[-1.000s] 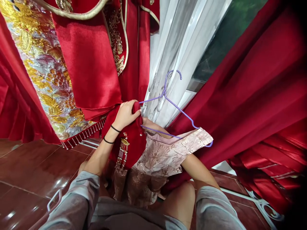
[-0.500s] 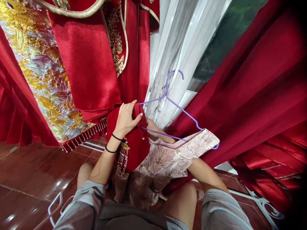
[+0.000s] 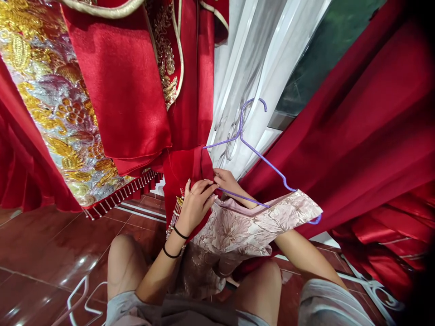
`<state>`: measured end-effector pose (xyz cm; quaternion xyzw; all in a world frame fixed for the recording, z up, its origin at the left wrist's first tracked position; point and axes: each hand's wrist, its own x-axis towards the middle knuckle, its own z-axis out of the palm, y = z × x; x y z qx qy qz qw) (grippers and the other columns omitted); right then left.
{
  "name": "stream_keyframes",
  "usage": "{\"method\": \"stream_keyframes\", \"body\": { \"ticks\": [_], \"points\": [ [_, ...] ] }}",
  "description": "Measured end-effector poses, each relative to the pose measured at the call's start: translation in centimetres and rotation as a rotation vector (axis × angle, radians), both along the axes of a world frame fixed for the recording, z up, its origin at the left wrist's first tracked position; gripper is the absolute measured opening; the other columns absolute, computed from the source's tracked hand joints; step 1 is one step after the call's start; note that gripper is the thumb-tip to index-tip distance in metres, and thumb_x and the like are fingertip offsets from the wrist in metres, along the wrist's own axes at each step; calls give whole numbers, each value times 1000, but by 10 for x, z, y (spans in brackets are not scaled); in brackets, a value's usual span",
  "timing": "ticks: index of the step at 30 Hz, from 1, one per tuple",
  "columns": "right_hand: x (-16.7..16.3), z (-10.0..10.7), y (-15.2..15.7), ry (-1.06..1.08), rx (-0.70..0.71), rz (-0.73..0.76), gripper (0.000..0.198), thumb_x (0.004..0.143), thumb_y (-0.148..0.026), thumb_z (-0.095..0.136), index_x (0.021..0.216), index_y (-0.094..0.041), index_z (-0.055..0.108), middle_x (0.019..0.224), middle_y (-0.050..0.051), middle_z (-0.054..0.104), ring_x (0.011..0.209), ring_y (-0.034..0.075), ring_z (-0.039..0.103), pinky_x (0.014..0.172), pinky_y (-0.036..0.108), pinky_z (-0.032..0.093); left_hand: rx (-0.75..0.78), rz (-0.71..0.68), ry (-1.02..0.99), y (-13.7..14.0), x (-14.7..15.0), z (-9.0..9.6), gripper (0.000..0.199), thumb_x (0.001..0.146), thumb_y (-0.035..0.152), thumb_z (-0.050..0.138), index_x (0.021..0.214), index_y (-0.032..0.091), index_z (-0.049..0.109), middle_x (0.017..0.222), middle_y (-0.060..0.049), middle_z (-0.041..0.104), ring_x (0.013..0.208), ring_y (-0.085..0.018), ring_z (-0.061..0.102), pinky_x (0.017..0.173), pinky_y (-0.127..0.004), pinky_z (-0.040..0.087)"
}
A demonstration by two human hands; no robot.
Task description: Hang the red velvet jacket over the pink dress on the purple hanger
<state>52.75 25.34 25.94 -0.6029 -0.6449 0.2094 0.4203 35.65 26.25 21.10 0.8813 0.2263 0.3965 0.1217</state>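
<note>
A purple wire hanger [image 3: 260, 156] carries a pale pink brocade dress [image 3: 244, 226] on its right arm and a red velvet piece [image 3: 183, 165] on its left arm. A gold and beaded tassel [image 3: 176, 210] hangs on the velvet. My left hand [image 3: 199, 201] lies over the front of the velvet, fingers bent, thumb and fingertips closed at its edge by the dress neckline. From behind the dress my right hand [image 3: 229, 181] reaches up inside the hanger, its bent fingers at the velvet's edge. The velvet partly hides those fingertips.
Red garments with gold embroidery [image 3: 118, 81] and a sequined, beaded-fringe panel [image 3: 68, 117] hang at the left. White sheer curtain [image 3: 234, 68] and deep red drapes [image 3: 340, 117] hang behind and right. White metal frames [image 3: 370, 285] stand on the shiny tiled floor [image 3: 41, 253].
My left hand has moved down and right, from the velvet's top at the hanger to its edge near the neckline. My right hand shows more, and the hanger and dress have shifted slightly right.
</note>
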Motion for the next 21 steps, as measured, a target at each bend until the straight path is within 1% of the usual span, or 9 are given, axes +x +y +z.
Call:
{"method": "stream_keyframes", "body": {
  "ticks": [2,4,7,10,12,14,16,19,21],
  "points": [
    [4,3,6,62,-8,-30,16,80,-26,55,68,-16,57,65,-2,53,63,11,47,61,25,39,31,17,36,6,-1,7,27,98,28,52,122,24,62,124,-10,64,120,-25,55,117,-60,25],
    [6,8,7,170,-24,-64,15,73,-27,53,62,-18,53,59,-3,50,62,12,45,59,25,36,62,20,65,11,-2,15,23,96,30,55,115,22,65,117,-10,65,114,-26,57,114,-59,30],
    [6,15,6,340,-81,-78,28,77,-44,50,64,-20,51,60,-1,52,60,14,47,59,26,39,122,21,71,13,-4,22,20,96,32,55,108,21,67,111,-10,65,108,-26,57,110,-56,34],
    [4,21,10,500,-342,96,46,78,-66,49,71,-21,52,64,2,57,62,16,52,59,29,44,178,49,24,8,-6,19,21,96,33,55,106,20,68,108,-10,66,106,-26,57,106,-52,38],
    [6,28,12,488,-460,235,48,71,-68,61,74,-20,54,66,1,58,62,15,51,58,27,43,209,66,-14,4,-7,15,21,96,33,55,106,20,68,106,-10,66,103,-26,57,103,-49,39],
    [9,39,12,288,-399,307,43,72,-60,66,73,-19,55,66,0,57,60,13,48,58,25,39,229,79,-28,2,-8,13,20,97,32,53,106,21,68,105,-9,67,101,-25,58,102,-48,39],
    [10,51,7,-45,-232,258,33,83,-47,60,68,-18,54,63,0,53,60,12,44,59,24,36,226,78,-16,3,-9,12,19,98,32,53,105,22,68,104,-8,67,101,-24,59,100,-46,40],
    [8,62,-5,-508,16,-56,15,89,-20,50,77,-17,59,65,3,54,62,14,46,66,27,36,194,67,-2,10,-11,13,17,98,27,52,103,23,68,104,-8,67,99,-23,59,94,-41,42],
    [6,61,-9,-598,96,-195,17,89,-13,46,93,-16,62,72,5,59,65,16,52,69,29,38,178,62,-19,14,-11,13,18,97,24,52,102,22,70,104,-8,68,98,-22,60,91,-40,43]
  ]
}}
